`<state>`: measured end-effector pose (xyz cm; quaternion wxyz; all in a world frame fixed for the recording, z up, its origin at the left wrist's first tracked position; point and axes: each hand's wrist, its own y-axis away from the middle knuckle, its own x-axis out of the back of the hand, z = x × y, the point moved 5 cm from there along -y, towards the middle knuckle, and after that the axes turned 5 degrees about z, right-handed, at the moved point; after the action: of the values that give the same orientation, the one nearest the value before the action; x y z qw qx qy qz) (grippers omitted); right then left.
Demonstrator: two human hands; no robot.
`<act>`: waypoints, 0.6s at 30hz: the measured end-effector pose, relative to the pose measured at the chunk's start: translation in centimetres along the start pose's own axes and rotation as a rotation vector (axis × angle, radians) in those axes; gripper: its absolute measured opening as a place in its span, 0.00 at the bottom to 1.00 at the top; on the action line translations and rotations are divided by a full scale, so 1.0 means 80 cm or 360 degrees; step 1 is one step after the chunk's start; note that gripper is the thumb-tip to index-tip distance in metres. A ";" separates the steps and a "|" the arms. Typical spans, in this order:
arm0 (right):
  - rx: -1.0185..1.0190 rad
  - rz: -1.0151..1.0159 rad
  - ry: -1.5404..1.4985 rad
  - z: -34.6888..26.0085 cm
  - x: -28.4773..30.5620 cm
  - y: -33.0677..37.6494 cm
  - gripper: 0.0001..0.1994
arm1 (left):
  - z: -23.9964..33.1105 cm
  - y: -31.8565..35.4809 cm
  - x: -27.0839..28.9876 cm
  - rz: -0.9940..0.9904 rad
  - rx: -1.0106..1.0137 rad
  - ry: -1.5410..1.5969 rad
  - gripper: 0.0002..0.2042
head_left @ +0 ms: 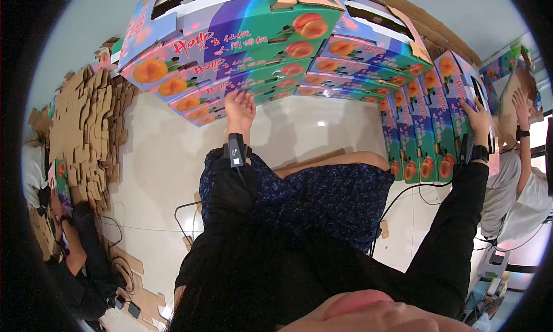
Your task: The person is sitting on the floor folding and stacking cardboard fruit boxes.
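My left hand (241, 108) is raised, palm up and fingers loosely curled apart, in front of the lower boxes of a tall stack. It holds nothing that I can see. That stack is made of printed cardboard fruit boxes (242, 32), purple, blue and green with peach pictures and slots in the upper box. My right hand (478, 121) grips the edge of a similar cardboard fruit box (452, 101) at the near end of the right-hand row, its fingers over the printed side. Part of that hand's grip is hidden.
More stacked fruit boxes (368, 49) stand in the middle back. Flattened brown cardboard (83, 124) is piled at left, near another person's arm (75, 248). At right, another person's hand (522, 107) touches cardboard. A black cable (397, 196) runs beside my lap over the pale floor (167, 153).
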<state>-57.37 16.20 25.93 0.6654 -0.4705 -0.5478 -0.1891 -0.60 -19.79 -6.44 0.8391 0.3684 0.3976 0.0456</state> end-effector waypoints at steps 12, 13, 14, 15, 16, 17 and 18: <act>-0.0033 0.0003 0.0105 -0.003 -0.002 -0.002 0.46 | 0.002 0.007 -0.006 0.0022 0.0004 0.0004 0.18; 0.0000 0.0033 0.0123 -0.001 -0.004 -0.005 0.46 | 0.002 0.007 -0.007 0.0017 0.0006 0.0000 0.19; -0.0004 0.0031 0.0123 0.003 -0.006 -0.006 0.46 | 0.001 0.007 -0.008 0.0016 0.0007 -0.0004 0.19; -0.0007 0.0041 0.0134 0.001 -0.006 -0.005 0.46 | 0.001 0.008 -0.008 0.0010 0.0013 0.0005 0.19; -0.0009 0.0052 0.0145 -0.001 -0.005 -0.004 0.47 | 0.002 0.008 -0.008 0.0002 0.0019 0.0014 0.19; -0.0009 0.0051 0.0144 0.002 -0.008 -0.006 0.47 | 0.002 0.008 -0.008 0.0002 0.0019 0.0014 0.19; 0.0034 0.0081 0.0134 0.000 -0.006 -0.007 0.47 | 0.001 0.009 -0.009 0.0002 0.0033 0.0013 0.19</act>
<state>-57.95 15.84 25.71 0.6974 -0.4689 -0.5091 -0.1857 -0.89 -19.53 -5.46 0.8335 0.3772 0.4014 0.0434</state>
